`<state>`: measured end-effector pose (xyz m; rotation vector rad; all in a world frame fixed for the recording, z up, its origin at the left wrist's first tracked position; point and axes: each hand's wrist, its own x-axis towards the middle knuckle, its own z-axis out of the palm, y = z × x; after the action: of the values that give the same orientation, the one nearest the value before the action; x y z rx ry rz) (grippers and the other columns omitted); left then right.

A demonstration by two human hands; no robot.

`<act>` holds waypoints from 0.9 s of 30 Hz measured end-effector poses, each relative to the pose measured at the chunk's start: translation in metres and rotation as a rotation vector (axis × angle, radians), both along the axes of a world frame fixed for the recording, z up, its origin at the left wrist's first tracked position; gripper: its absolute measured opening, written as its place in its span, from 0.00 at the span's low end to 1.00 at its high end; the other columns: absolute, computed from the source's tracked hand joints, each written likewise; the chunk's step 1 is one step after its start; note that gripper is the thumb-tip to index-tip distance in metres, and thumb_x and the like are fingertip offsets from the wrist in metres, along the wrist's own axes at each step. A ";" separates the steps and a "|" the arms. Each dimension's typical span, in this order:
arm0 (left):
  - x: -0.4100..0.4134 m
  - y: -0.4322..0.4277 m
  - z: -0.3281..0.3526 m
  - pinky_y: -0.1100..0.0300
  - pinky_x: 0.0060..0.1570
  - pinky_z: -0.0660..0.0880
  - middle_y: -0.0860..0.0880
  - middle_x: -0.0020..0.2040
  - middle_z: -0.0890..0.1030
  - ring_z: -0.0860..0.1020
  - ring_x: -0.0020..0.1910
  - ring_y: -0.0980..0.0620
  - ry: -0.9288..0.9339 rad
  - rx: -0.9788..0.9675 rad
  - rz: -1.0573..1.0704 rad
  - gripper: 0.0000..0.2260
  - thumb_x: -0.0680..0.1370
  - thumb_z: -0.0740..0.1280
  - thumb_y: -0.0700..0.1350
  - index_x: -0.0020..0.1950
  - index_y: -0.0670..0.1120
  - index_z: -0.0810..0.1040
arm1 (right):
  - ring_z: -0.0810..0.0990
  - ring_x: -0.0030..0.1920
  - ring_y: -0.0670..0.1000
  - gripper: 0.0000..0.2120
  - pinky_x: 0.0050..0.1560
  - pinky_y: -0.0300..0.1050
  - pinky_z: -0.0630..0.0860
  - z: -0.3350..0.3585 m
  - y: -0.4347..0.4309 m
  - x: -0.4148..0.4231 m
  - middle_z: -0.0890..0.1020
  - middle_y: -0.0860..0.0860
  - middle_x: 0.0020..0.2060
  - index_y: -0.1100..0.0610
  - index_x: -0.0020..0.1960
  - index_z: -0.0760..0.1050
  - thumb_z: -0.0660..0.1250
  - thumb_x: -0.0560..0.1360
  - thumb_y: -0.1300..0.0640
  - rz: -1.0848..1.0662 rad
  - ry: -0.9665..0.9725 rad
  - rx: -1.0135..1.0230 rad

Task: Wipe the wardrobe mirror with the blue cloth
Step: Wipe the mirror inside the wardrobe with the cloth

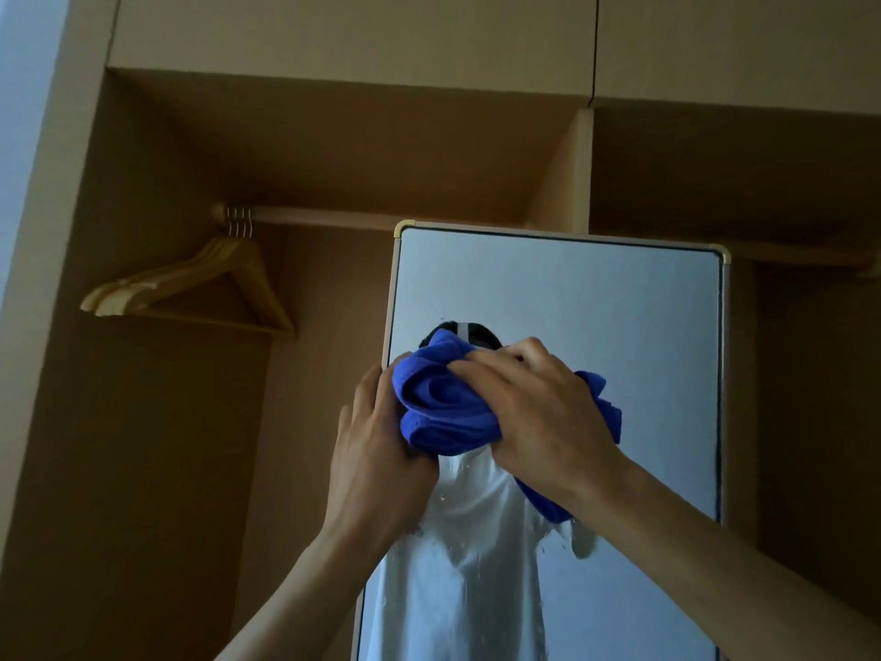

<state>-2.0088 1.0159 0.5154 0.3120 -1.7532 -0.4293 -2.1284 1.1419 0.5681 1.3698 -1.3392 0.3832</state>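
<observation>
Together, left hand (376,450), right hand (538,412) around one blue cloth (438,403), one mirror (619,302) behind.

The wardrobe's wooden rail (310,215) carries a few wooden hangers (220,252) bunched at its left end.

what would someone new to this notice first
The bright blue cloth draws the eye first, bunched between the left hand and the right hand in front of the wardrobe mirror, near its left edge. Just below the cloth, water drops and streaks show on the glass. Up to the left, wooden hangers hang from the rail.
</observation>
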 end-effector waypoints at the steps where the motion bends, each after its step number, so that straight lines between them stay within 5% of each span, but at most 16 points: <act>1: 0.001 0.000 0.000 0.52 0.63 0.71 0.60 0.64 0.71 0.70 0.63 0.55 0.015 -0.006 -0.010 0.28 0.76 0.72 0.40 0.73 0.55 0.69 | 0.79 0.50 0.57 0.30 0.48 0.54 0.80 0.005 0.000 -0.001 0.83 0.49 0.56 0.54 0.65 0.77 0.75 0.64 0.64 -0.016 0.023 -0.008; 8: 0.011 -0.001 0.001 0.55 0.65 0.68 0.56 0.75 0.68 0.69 0.67 0.54 -0.029 -0.006 -0.013 0.33 0.79 0.67 0.43 0.81 0.57 0.58 | 0.76 0.54 0.58 0.23 0.55 0.56 0.74 0.092 -0.008 0.000 0.83 0.50 0.58 0.53 0.65 0.75 0.71 0.72 0.62 -0.056 -0.031 -0.217; 11: 0.015 -0.003 0.001 0.56 0.64 0.68 0.60 0.72 0.69 0.69 0.63 0.59 -0.034 0.015 -0.050 0.33 0.79 0.66 0.42 0.80 0.58 0.57 | 0.75 0.52 0.57 0.20 0.52 0.53 0.73 0.105 -0.013 0.003 0.83 0.49 0.54 0.51 0.62 0.75 0.70 0.72 0.62 -0.038 -0.066 -0.270; 17: 0.012 -0.007 -0.001 0.49 0.57 0.76 0.60 0.56 0.79 0.78 0.57 0.54 0.019 0.064 -0.128 0.31 0.79 0.65 0.39 0.78 0.59 0.60 | 0.75 0.51 0.54 0.20 0.47 0.49 0.73 0.057 -0.010 0.011 0.82 0.45 0.49 0.49 0.59 0.75 0.71 0.70 0.61 0.009 -0.067 -0.047; 23: 0.015 -0.012 -0.005 0.47 0.66 0.76 0.55 0.72 0.75 0.75 0.69 0.53 0.006 0.078 -0.141 0.35 0.78 0.70 0.39 0.80 0.57 0.59 | 0.78 0.48 0.55 0.24 0.50 0.50 0.79 -0.005 -0.008 0.006 0.83 0.47 0.53 0.52 0.60 0.79 0.74 0.66 0.65 0.015 0.170 0.151; 27: 0.017 -0.010 -0.003 0.55 0.55 0.79 0.58 0.62 0.80 0.81 0.57 0.57 0.025 0.065 -0.134 0.33 0.79 0.68 0.38 0.78 0.61 0.62 | 0.79 0.49 0.57 0.26 0.49 0.54 0.80 0.022 -0.011 0.001 0.84 0.51 0.56 0.55 0.63 0.77 0.76 0.66 0.62 -0.023 0.192 0.052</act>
<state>-1.9922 1.0060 0.5124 0.2345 -1.7445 -0.5853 -2.1271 1.1313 0.5901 1.3961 -1.2119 0.1969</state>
